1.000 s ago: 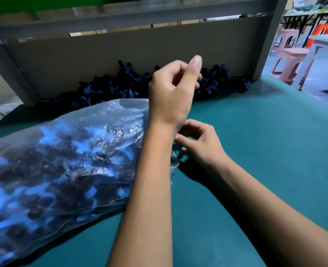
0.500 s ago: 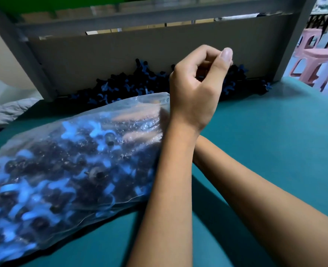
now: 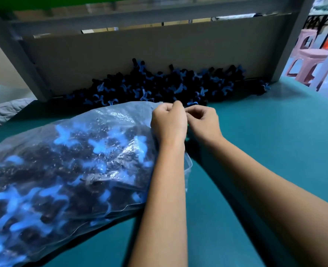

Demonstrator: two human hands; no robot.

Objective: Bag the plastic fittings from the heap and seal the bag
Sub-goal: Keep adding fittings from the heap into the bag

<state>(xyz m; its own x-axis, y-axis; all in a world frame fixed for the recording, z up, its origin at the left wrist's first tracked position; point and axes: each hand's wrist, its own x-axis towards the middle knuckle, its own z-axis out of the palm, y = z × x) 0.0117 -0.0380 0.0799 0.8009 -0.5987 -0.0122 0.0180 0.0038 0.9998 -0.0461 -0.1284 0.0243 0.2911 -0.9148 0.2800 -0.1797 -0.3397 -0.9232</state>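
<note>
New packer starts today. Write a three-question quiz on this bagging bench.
1. True or false: the clear bag lies on the teal table.
2. Where is the heap of fittings? A) against the grey back panel B) on the pink stool
3. Fill in: both hands, left hand and right hand, meet at the bag's ____ corner.

Key: 1 true; 2 A; 3 upper right

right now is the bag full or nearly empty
Full: the clear bag lies bulging on the table, packed with blue and black fittings nearly to the end both hands pinch.
</note>
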